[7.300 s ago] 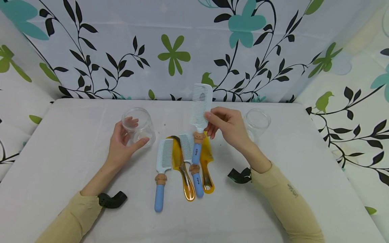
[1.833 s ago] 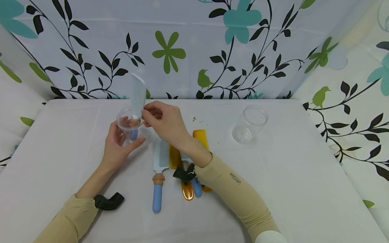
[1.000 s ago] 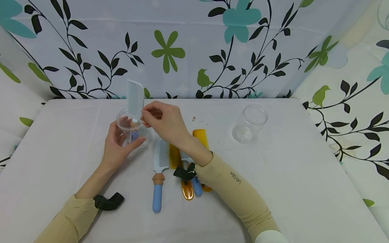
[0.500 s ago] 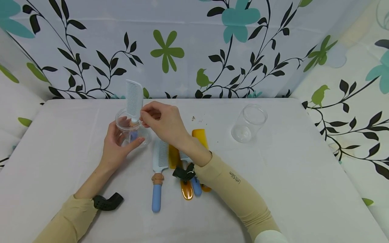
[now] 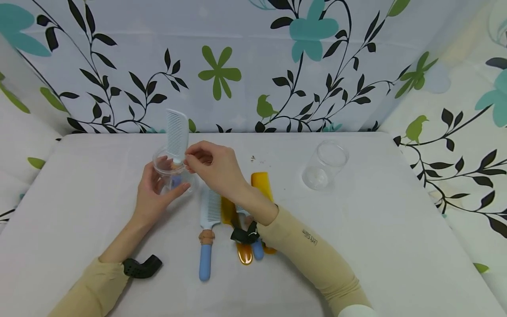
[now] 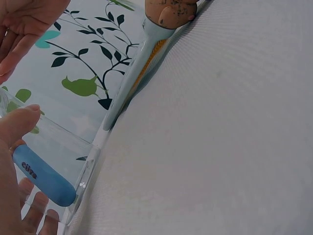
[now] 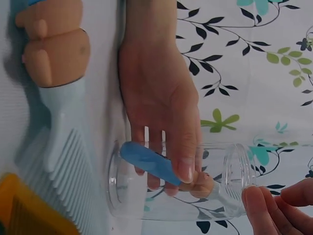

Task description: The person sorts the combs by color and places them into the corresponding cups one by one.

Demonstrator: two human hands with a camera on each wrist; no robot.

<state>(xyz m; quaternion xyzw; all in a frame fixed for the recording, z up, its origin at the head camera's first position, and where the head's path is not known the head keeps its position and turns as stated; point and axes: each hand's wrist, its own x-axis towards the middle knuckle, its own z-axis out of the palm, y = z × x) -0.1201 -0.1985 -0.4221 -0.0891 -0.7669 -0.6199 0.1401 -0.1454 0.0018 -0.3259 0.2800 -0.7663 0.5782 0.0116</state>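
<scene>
My left hand (image 5: 152, 193) grips a clear plastic jar (image 5: 159, 164) round its side, thumb in front. Inside the jar stands a pale-blue comb (image 5: 177, 134), handle down, its toothed head sticking up past the rim. The blue handle (image 6: 44, 176) shows through the wall, and it leans, its end near the jar's bottom. With thumb and fingertips my right hand (image 5: 215, 165) pinches the comb by its edge just above the rim. In the right wrist view those fingertips (image 7: 257, 205) are at the jar's mouth; the exact contact is partly hidden.
Another blue-handled comb (image 5: 205, 259) lies in front of the jar. Beside it, partly under my right forearm, are an amber comb (image 5: 244, 253), a yellow one (image 5: 260, 179) and a further blue handle (image 5: 258, 251). A second clear jar (image 5: 325, 165) stands at the right.
Since the oldest frame, my right hand has carried the comb left from the middle into the jar. It has sunk slightly lately. Over the last second both hands stay nearly still.
</scene>
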